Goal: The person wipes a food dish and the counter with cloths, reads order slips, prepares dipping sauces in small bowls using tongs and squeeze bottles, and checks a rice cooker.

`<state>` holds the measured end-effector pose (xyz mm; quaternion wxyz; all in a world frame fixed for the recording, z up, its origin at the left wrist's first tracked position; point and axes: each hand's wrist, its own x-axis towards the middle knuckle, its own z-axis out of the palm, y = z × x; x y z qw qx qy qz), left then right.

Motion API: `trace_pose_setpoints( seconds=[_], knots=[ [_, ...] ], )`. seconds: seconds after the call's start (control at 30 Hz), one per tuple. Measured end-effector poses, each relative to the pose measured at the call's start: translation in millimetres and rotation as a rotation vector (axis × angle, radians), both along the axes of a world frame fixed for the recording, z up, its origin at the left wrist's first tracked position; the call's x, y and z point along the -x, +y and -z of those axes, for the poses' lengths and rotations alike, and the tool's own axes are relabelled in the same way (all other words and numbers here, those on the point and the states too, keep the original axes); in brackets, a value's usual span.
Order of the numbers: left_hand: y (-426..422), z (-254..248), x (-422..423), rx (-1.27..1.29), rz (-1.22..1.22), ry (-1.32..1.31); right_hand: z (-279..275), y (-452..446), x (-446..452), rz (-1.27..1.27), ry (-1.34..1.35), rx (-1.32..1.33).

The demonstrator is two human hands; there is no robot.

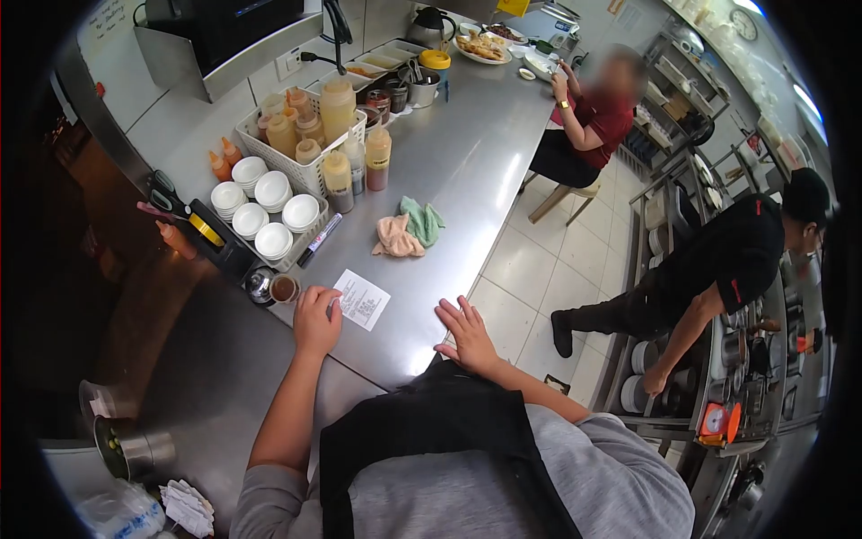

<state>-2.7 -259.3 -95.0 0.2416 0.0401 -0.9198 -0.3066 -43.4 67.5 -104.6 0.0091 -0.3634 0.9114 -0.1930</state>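
On the steel counter (pixel 467 135), my left hand (pixel 317 319) lies by the left edge of a printed paper slip (pixel 362 299), its fingers curled round a small dark thing that I cannot make out. A small cup of brown liquid (pixel 285 288) stands just beyond that hand. My right hand (pixel 467 332) rests at the counter's near right edge, fingers spread and holding nothing. Beyond the slip lie a crumpled orange cloth (pixel 400 237) and a green cloth (pixel 422 222). A marker (pixel 321 240) lies beside the stacked white bowls (pixel 273 189).
Sauce bottles (pixel 338 108) fill a white basket at the left. A seated person in red (pixel 603 117) eats at the counter's far end. Another person in black (pixel 718 247) bends toward shelves at the right, one hand at stacked dishes (pixel 634 393). A metal pot (pixel 148 449) stands lower left.
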Motion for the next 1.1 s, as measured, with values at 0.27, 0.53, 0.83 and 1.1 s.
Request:
trace_pose_setpoints(
  seconds=[0.27, 0.53, 0.83, 1.1],
  knots=[
    [0.9, -3.6, 1.9, -0.008, -0.005, 0.004, -81.7, 2.8, 40.8, 0.129, 0.199, 0.315],
    [0.6, -1.8, 1.4, -0.005, -0.003, 0.02, -51.5, -14.9, 55.0, 0.228, 0.164, 0.291],
    [-1.3, -0.1, 2.5, -0.005, 0.001, 0.03, 11.5, 21.4, 40.3, 0.176, -0.235, 0.273],
    [-0.6, -1.1, 1.0, -0.018, -0.006, 0.039, 1.1, 24.3, 37.0, 0.169, -0.235, 0.157]
  ],
)
